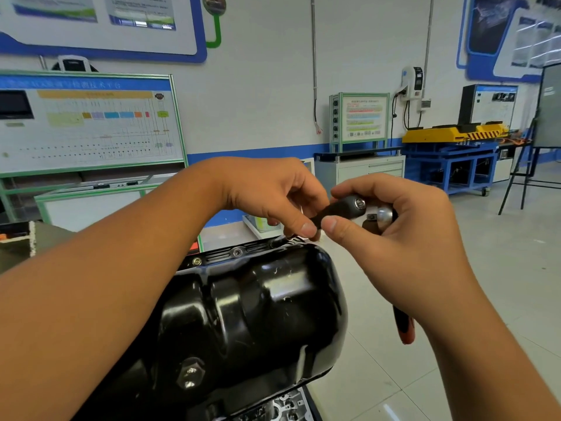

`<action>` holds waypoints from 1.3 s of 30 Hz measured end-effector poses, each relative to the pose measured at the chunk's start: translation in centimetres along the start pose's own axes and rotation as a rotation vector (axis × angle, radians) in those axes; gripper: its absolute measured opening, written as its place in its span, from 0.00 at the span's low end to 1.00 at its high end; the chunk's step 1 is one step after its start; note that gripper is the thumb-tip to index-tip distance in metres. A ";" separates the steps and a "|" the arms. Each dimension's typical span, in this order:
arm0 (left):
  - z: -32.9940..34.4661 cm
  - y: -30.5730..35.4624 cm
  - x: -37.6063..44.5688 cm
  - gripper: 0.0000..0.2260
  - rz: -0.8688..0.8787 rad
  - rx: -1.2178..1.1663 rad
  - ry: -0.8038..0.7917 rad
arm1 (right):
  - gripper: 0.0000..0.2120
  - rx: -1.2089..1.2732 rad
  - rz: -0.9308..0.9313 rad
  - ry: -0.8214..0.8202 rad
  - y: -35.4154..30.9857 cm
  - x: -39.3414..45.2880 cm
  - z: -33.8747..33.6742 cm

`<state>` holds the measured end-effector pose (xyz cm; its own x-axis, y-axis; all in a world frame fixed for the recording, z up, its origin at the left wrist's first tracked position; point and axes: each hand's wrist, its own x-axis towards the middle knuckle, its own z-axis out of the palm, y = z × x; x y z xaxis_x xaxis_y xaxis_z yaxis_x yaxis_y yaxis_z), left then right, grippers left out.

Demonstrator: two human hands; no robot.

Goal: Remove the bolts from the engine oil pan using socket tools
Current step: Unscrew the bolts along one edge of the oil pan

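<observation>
Holding a dark socket (340,209) in my left hand (273,196), I am pinching it between thumb and fingers (306,229) closed around its body, its open metal end turned toward me. My right hand (403,238) is wrapping shut around the ratchet (383,214), whose shiny round head is showing just beside the socket while its red and black handle (403,326) is poking out below my palm. I am keeping both up in front of me, above the oil pan (255,314), likely so I can line up the socket with the ratchet's drive. The glossy black pan is sitting below my hands, with two bolts (237,253) showing along its far flange and a large plug (189,376) near the bottom. My forearms are hiding the pan's left side, so I cannot tell how many bolts are there. The drive square is too small to make out clearly.
</observation>
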<state>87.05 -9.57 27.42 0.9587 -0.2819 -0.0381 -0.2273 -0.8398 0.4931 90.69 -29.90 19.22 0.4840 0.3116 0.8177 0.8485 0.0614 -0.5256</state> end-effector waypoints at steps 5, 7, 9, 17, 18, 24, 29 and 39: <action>0.4 -0.1 0.3 0.15 -0.011 -0.006 0.026 | 0.09 -0.069 0.028 0.070 0.3 -0.1 0.6; 0.3 -0.1 0.3 0.14 -0.014 -0.022 0.019 | 0.08 -0.061 0.026 0.070 0.3 -0.1 0.6; 0.1 -0.3 0.2 0.12 -0.016 0.001 -0.014 | 0.12 -0.042 -0.002 0.032 0.1 0.0 0.5; 0.0 -0.4 0.1 0.10 -0.007 0.079 0.004 | 0.09 -0.077 0.024 0.054 0.2 -0.1 0.9; -0.1 -0.4 0.2 0.11 -0.012 0.069 0.007 | 0.09 -0.080 0.029 0.057 0.2 -0.1 0.9; -0.8 -1.3 -0.1 0.13 -0.037 -0.019 -0.078 | 0.15 -0.045 -0.001 -0.013 0.2 -0.1 0.6; -1.6 -2.7 -0.4 0.11 -0.146 0.111 0.050 | 0.13 -0.098 0.022 0.023 0.9 0.0 0.9; -1.4 -5.0 0.5 0.09 -0.363 0.327 0.031 | 0.08 -0.218 0.082 0.072 1.4 0.1 0.9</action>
<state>88.92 -4.88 26.22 0.9896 0.0657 -0.1282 0.0853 -0.9844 0.1539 91.72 -28.93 18.32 0.5606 0.2382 0.7931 0.8280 -0.1704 -0.5342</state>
